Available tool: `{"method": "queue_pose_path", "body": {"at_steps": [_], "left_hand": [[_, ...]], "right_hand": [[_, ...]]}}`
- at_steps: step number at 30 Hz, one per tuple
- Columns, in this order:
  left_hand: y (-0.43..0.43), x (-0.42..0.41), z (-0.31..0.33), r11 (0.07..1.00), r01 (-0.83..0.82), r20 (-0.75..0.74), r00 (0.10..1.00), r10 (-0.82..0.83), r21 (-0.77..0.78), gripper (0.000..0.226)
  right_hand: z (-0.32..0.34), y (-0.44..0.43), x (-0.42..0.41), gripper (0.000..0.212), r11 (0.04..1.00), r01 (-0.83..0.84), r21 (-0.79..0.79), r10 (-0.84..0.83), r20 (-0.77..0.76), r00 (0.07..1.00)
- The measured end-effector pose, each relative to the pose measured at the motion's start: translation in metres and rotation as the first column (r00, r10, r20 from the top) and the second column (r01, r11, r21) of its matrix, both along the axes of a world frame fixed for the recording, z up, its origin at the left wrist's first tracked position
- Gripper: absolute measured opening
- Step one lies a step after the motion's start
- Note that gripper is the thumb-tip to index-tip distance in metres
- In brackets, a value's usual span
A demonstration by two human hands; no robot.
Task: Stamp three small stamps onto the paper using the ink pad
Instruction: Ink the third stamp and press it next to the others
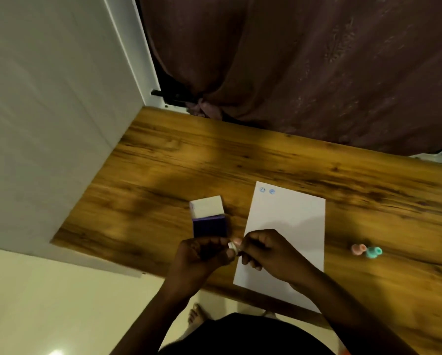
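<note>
A white sheet of paper (287,226) lies on the wooden table (163,175), with two small blue stamp marks (267,190) near its far left corner. The ink pad (209,219) stands open left of the paper, its white lid raised behind the dark blue pad. My left hand (204,254) and my right hand (263,248) meet over the paper's near left edge, both pinching one small pale stamp (233,246) between their fingertips. A pink stamp (357,249) and a teal stamp (373,252) lie on the table to the right of the paper.
A white wall panel (48,124) borders the table on the left. A brown curtain (304,60) hangs behind the far edge. Pale floor (61,303) and a bare foot (195,313) show below the near table edge.
</note>
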State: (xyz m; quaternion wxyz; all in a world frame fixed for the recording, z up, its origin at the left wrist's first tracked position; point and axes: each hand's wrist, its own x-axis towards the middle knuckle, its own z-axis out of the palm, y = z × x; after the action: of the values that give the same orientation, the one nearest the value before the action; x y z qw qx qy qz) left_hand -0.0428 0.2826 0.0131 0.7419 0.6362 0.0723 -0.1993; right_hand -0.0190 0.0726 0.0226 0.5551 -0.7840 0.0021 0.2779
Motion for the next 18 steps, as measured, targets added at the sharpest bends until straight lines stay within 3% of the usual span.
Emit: {"method": "queue_pose_path", "body": {"at_steps": [5,9,13,18], "left_hand": [[0.035,-0.009,-0.01,0.994,-0.071,-0.055,0.996,0.067,-0.082,0.019],[0.066,-0.013,-0.02,0.964,-0.253,-0.072,0.966,0.247,-0.078,0.014],[0.095,-0.014,-0.028,0.933,-0.356,-0.092,0.932,0.35,-0.056,0.017],[0.111,-0.013,-0.03,0.929,-0.369,-0.052,0.929,0.367,-0.033,0.015]], "right_hand": [[0.001,0.028,0.016,0.022,0.989,-0.143,-0.029,0.144,0.059,0.988],[-0.007,0.051,0.038,0.029,0.957,-0.126,-0.262,0.192,0.243,0.951],[-0.025,0.079,0.049,0.025,0.801,-0.149,-0.579,0.396,0.326,0.859],[-0.041,0.1,0.054,0.03,0.659,-0.107,-0.745,0.551,0.38,0.743]]}}
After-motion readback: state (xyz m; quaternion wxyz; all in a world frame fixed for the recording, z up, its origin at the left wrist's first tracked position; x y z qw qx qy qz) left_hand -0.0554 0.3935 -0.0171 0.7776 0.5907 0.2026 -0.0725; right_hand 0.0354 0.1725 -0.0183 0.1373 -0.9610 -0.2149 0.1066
